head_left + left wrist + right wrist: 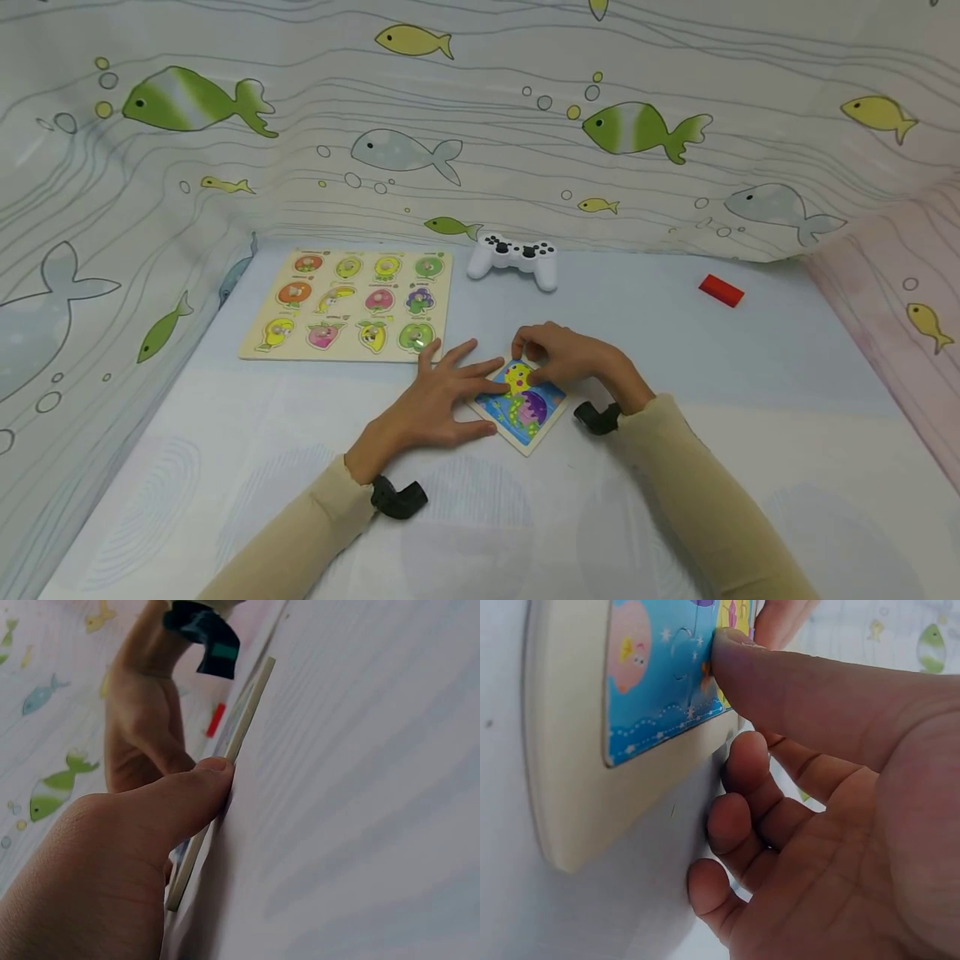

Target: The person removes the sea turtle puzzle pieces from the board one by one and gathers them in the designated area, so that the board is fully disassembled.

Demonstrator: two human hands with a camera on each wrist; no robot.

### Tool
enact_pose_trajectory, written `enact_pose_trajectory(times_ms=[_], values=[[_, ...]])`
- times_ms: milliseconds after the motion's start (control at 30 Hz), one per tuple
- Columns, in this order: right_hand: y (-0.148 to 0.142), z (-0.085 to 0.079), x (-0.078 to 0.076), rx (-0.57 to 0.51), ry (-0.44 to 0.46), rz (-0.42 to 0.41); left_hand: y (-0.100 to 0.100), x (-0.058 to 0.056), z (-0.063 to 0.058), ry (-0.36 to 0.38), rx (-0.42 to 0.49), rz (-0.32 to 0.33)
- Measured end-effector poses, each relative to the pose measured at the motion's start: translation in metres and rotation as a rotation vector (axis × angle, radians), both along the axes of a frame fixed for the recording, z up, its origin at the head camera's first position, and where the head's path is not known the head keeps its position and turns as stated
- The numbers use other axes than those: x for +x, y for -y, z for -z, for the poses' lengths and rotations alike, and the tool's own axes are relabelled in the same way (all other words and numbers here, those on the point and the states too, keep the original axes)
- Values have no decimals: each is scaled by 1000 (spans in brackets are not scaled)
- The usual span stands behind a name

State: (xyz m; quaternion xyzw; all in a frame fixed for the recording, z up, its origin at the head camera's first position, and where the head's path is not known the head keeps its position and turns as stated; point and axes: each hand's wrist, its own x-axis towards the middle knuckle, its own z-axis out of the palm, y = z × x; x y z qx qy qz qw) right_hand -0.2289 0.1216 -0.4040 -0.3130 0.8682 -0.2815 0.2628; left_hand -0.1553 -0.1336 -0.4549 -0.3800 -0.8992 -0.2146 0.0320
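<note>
A small square jigsaw puzzle [525, 429], with a wooden border and a yellow-headed, purple-shelled turtle picture, is turned cornerwise in front of the person. The left hand [442, 400] has its fingers spread at the puzzle's left side. One finger reaches over the picture, while the thumb [214, 766] touches the board's thin edge in the left wrist view. At the far corner, the right hand [566, 357] grips the puzzle. Its thumb [739, 664] lies on the printed face, and the other fingers curl beside and beneath the border. The right index fingertip is hidden in the right wrist view.
A wooden fruit peg puzzle [356, 325] lies behind the left hand, its near right corner close to those fingers. Farther back is a white game controller [513, 260]. A red block [722, 291] lies at the right. Fish-patterned cloth [517, 92] walls the back and sides.
</note>
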Motion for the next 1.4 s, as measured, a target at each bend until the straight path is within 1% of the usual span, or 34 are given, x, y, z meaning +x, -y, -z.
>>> enact_pose_trajectory(times_ms=[133, 367, 500, 800, 1033, 1167, 1267, 1400], values=[[-2, 2, 2, -23, -8, 5, -1, 1, -1, 4, 1, 1], [-3, 8, 2, -108, -14, -4, -1, 0, 0, 14, -16, -10], [-3, 9, 3, -137, -13, 1, 0, 0, 0, 10, -19, -10], [-3, 6, 8, -120, 3, 37, -1, 0, 2, -5, -1, -12], [-3, 5, 10, -134, 0, 33, 0, 0, 2, -8, -3, -13], [-4, 6, 10, -127, -18, 34, 0, 0, 1, -9, -1, -12], [-4, 8, 10, -123, -34, 55, 0, 0, 2, -7, -2, -14], [-5, 12, 9, -150, -41, 100, 0, 0, 2, -9, -9, -18]])
